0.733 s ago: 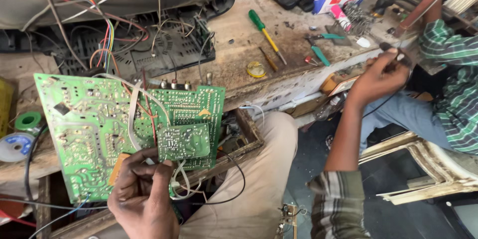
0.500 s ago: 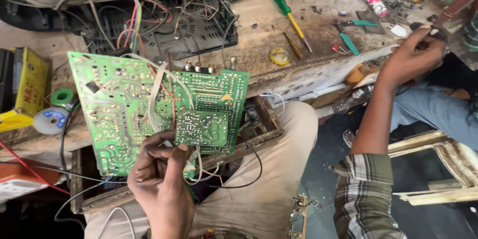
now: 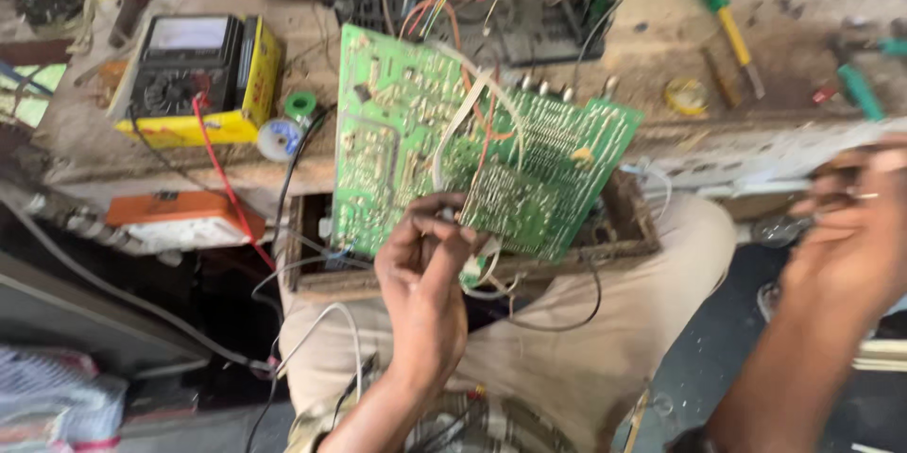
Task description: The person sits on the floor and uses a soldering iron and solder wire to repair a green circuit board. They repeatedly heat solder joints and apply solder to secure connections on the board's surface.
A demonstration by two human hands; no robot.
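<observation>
My left hand [image 3: 425, 283] grips the lower edge of a large green circuit board [image 3: 402, 132], thumb and fingers pinched near a smaller green board [image 3: 510, 203] attached to its front. White and coloured wires run from the board up to a dark open chassis [image 3: 539, 18] behind it. The board is tilted up over a wooden frame [image 3: 628, 245] resting on my lap. My right hand [image 3: 846, 245] is at the far right, blurred, fingers curled around a thin object near the bench edge; I cannot make out what it is.
A yellow multimeter [image 3: 203, 75] with a red lead [image 3: 222, 179] lies on the bench at left, beside a solder spool [image 3: 281, 138]. An orange-and-white box [image 3: 179, 217] sits below it. A green-handled screwdriver [image 3: 723, 23] and a yellow tape roll [image 3: 687, 96] lie at right.
My view has swung left, bringing the multimeter in. My left hand keeps its hold on the board. My right hand has drawn back from the bench toward me.
</observation>
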